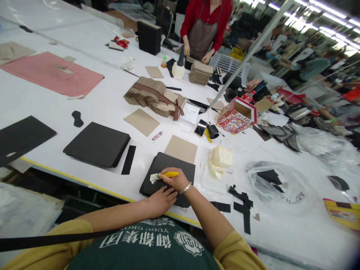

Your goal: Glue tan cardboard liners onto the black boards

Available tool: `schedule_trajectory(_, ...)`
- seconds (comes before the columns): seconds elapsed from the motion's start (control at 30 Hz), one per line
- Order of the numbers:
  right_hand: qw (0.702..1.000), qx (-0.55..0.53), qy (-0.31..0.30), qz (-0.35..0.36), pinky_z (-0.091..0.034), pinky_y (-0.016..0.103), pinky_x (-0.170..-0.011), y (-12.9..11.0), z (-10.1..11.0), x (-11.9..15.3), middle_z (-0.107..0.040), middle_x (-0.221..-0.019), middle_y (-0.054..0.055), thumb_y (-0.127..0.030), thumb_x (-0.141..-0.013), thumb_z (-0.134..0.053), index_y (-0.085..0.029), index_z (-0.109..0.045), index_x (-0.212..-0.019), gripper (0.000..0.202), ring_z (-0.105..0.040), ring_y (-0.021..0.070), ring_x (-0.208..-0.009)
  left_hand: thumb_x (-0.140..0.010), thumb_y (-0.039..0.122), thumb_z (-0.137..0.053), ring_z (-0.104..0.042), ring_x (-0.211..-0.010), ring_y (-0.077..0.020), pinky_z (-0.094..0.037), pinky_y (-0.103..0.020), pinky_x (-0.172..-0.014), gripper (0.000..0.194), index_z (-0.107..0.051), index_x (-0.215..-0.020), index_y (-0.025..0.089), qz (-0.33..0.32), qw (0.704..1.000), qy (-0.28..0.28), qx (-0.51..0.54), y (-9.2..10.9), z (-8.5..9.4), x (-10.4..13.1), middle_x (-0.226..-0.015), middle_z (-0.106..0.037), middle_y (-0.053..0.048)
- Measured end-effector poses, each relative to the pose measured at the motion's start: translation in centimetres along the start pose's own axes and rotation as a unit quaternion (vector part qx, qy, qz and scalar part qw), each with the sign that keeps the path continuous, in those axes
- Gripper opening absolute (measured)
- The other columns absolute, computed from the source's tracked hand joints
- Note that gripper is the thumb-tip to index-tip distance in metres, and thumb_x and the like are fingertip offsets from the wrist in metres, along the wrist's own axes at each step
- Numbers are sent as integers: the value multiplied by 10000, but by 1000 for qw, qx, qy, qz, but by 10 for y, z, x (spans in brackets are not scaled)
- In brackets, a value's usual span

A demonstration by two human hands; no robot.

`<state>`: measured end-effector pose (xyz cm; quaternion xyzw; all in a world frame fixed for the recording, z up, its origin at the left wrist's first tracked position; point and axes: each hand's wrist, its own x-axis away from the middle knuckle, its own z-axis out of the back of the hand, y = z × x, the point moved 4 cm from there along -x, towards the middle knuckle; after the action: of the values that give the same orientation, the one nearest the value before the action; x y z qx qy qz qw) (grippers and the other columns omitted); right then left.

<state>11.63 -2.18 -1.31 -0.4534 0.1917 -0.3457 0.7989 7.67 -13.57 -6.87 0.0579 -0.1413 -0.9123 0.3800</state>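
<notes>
My right hand (pixel 176 179) is closed on a yellow-handled brush (pixel 170 174), its whitish bristles over a stack of black sheets (pixel 168 163) at the table's front edge. Spread on the near edge of that stack is my left hand (pixel 161 202), fingers apart and holding nothing. Another black stack (pixel 97 144) lies to the left, with a black strip (pixel 128 160) beside it. Just behind the stack under my hands is a beige sheet (pixel 181 148). A cream-coloured container (pixel 221 161) stands to the right of my hands.
Bundled beige pieces (pixel 154 97), a phone (pixel 200 128), small pink snips (pixel 157 135) and a patterned red box (pixel 237 115) lie farther back. A plastic bag (pixel 281 183) and black scraps (pixel 243 206) are at right. Across the table stands a person in red (pixel 206 22).
</notes>
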Motion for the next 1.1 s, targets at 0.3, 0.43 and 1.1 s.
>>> schedule_trajectory(0.3,972,1,192,-132,-460,222,-621,31,24,-28,-656,-702,-12,-353,-738,-507,-195,-629,-759,201,-601,132,-639,-855,231,-388,-402,-1194,-264,-301,-423,-937,381,-476,-1223,188,-8,999,-40,4,-1,10,-1,-1319,-458,-96)
schedule_trajectory(0.43,953,78,237,-169,-438,216,-649,49,56,6,-650,-706,-20,-352,-740,-499,-200,-617,-704,196,-591,123,-656,-838,222,-421,-403,-1196,-265,-320,-422,-924,387,-486,-1218,191,-8,998,-56,14,0,12,-4,-1321,-457,-99)
schedule_trajectory(1.1,931,151,249,-222,-422,236,-657,17,48,171,-602,-671,13,-305,-820,-438,-198,-593,-695,227,-552,136,-651,-733,312,-587,-417,-1160,-284,-387,-391,-846,473,-520,-1190,210,-26,992,-125,21,-2,22,-14,-1336,-435,-107)
